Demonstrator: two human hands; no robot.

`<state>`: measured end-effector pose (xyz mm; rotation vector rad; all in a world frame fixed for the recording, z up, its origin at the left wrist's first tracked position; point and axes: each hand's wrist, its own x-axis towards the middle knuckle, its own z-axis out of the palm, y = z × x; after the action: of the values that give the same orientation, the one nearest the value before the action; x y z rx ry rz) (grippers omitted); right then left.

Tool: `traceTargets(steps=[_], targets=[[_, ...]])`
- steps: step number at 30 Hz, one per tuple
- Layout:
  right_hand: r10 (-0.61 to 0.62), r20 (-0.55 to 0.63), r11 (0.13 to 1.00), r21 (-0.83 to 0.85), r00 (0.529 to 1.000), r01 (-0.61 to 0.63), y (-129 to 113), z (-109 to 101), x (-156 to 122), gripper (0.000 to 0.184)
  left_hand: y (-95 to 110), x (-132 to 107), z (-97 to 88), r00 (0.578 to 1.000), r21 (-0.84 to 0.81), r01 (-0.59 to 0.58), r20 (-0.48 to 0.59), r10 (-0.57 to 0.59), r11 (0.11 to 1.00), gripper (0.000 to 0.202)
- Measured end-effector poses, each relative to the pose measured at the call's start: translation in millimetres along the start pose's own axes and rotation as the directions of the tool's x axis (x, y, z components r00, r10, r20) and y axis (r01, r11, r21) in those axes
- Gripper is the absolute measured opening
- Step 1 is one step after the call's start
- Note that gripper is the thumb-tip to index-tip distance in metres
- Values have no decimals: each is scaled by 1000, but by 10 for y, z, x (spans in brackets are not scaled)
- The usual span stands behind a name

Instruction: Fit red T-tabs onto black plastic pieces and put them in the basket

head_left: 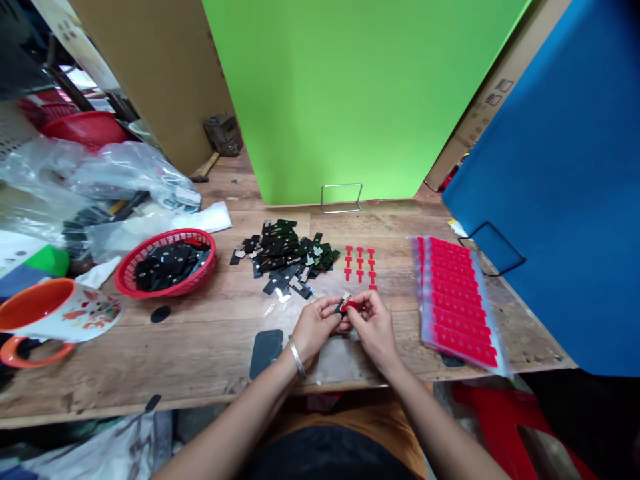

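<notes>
Both hands meet at the near edge of the wooden bench (200, 347), fingertips pinched together on one small dark part (341, 306) with a red sticker (350, 305) on it. Left hand (314, 325) grips the part from its side, right hand (374, 325) closes on the red piece; thumbs and forefingers touch, wrists low, forearms angled in from the bottom of view. A bangle (297, 357) sits on the left wrist.

Progress, my read: early to middle. Just beyond the hands lies a big loose pile of dark parts (285, 257), apparently still to do. Right of that pile, a few loose red T-shaped stickers (359, 263) are laid out in rows. Right of the right hand, a stack of full sticker sheets (457, 300), so plenty of stock left. Left of the left hand, well apart, a red basket (167, 262) holds dark parts, likely finished ones, but I can't confirm stickers on them.

Orange mug (53, 313) far left, untouched.
</notes>
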<state>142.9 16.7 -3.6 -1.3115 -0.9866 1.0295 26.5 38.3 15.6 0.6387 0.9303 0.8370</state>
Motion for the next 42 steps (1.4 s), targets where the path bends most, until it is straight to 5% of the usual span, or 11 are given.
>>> traceTargets(steps=[18, 34, 42], targets=[[34, 8, 999, 37, 999, -34, -35, 9, -40, 15, -68, 7, -33, 998, -2, -6, 57, 6, 1000, 32], [24, -3, 1000, 1, 1000, -24, 12, 31, -60, 14, -91, -5, -22, 999, 54, -44, -3, 44, 998, 30], [-176, -29, 953, -257, 984, 163, -68, 24, -150, 9, -121, -7, -19, 987, 76, -123, -91, 130, 990, 30]])
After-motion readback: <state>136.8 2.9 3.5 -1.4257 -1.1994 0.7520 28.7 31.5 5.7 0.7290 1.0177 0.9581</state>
